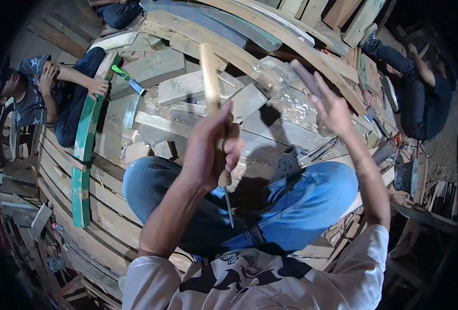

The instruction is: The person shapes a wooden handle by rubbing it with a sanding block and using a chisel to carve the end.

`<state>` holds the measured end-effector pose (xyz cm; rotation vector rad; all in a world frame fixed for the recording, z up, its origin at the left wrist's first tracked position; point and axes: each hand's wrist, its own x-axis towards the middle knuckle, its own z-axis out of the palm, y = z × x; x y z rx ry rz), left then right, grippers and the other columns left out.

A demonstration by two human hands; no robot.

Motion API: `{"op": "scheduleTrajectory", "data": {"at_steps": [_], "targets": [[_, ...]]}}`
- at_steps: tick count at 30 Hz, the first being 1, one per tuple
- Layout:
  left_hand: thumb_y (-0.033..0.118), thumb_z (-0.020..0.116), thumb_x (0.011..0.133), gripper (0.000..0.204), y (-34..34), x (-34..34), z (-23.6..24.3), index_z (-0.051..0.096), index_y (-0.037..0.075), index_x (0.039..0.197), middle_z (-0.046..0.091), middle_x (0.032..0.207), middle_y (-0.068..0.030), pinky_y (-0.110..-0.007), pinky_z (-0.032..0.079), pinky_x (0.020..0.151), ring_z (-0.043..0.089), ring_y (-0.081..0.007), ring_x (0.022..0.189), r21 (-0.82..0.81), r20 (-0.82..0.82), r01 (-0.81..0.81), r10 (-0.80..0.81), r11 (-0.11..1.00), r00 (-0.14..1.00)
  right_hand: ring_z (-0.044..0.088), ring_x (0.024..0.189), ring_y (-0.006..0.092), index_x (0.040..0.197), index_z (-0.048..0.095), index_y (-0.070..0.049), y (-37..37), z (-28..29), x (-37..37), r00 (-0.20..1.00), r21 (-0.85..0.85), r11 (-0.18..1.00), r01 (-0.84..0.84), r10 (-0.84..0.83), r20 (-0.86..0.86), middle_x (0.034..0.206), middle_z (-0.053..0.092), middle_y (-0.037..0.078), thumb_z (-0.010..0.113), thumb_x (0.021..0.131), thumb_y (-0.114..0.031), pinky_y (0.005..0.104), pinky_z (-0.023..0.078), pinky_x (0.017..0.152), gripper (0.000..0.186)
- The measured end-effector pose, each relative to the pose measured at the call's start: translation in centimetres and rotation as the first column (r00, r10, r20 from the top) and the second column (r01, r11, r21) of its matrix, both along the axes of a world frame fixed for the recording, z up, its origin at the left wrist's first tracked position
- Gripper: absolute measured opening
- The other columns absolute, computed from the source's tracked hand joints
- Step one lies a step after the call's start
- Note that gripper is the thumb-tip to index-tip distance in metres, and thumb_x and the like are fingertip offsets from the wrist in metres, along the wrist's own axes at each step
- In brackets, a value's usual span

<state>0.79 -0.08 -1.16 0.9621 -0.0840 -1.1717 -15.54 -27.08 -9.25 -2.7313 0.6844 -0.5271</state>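
Observation:
My left hand (pixel 203 147) is closed round a pale wooden stick (pixel 209 72) that rises above my fist. A slim tool, likely a chisel, with a wooden handle (pixel 224 178) and thin metal blade (pixel 230 209), points down from the same fist over my lap. Whether stick and tool are separate pieces is hidden by my fingers. Out to the right, my right hand (pixel 337 113) has a dark reddish-brown piece of wood (pixel 305 77) between its thumb and long-stretched fingers, somewhat blurred.
Boards and wood blocks (pixel 182 88) lie in front of me. A green-handled tool (pixel 128 80) rests at the left, near a green-painted beam (pixel 83 150) under another person's hand (pixel 98 88). Another person (pixel 425 93) sits at the right. Metal tools (pixel 319 150) lie beside my right knee.

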Motion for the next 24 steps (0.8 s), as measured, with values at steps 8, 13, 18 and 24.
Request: {"op": "scheduleTrajectory", "data": {"at_steps": [8, 13, 18, 24], "targets": [[0.039, 0.049, 0.094, 0.032, -2.3, -0.1, -1.1, 0.043, 0.011, 0.08, 0.033, 0.054, 0.0011, -0.022, 0.028, 0.034, 0.035, -0.0099, 0.039, 0.019, 0.036, -0.049, 0.048, 0.999, 0.998, 0.062, 0.081, 0.0421, 0.139, 0.032, -0.009, 2.7, -19.7, -5.3, 0.808, 0.231, 0.885, 0.404, -0.227, -0.543, 0.089, 0.063, 0.027, 0.06, 0.083, -0.029, 0.0486, 0.049, 0.075, 0.066], [0.047, 0.041, 0.096, 0.041, -4.5, -0.3, -1.8, 0.047, 0.009, 0.085, 0.043, 0.057, -0.0017, -0.025, 0.034, 0.041, 0.043, -0.0122, 0.045, -0.001, 0.014, -0.093, 0.093, 0.996, 0.996, 0.063, 0.083, 0.0418, 0.137, 0.036, -0.011, 3.1, -25.8, -6.5, 0.738, 0.07, 0.919, 0.387, -0.264, -0.62, 0.097, 0.064, 0.024, 0.059, 0.082, -0.032, 0.0498, 0.049, 0.075, 0.064], [0.036, 0.041, 0.099, 0.032, -6.8, -0.2, -2.4, 0.049, 0.006, 0.092, 0.051, 0.064, -0.004, -0.023, 0.041, 0.048, 0.05, -0.01, 0.051, 0.048, 0.459, -0.119, 0.084, 0.992, 0.884, 0.063, 0.093, 0.0371, 0.121, 0.058, -0.011, 0.4, -17.5, -2.0, 0.882, 0.432, 0.823, 0.37, -0.166, -0.441, 0.096, 0.066, 0.02, 0.065, 0.076, -0.047, 0.0454, 0.048, 0.084, 0.058], [0.029, 0.05, 0.096, 0.027, -10.2, -0.3, -3.9, 0.049, 0.003, 0.104, 0.053, 0.069, -0.002, -0.022, 0.046, 0.053, 0.053, -0.0085, 0.056, -0.049, 0.56, 0.042, -0.008, 0.998, 0.829, 0.059, 0.091, 0.0149, 0.134, 0.041, 0.0, -0.5, 5.3, 6.1, 0.882, 0.73, 0.5, -0.466, 0.206, 0.423, 0.097, 0.064, 0.009, 0.056, 0.093, -0.027, 0.0294, 0.047, 0.083, 0.051]]}}
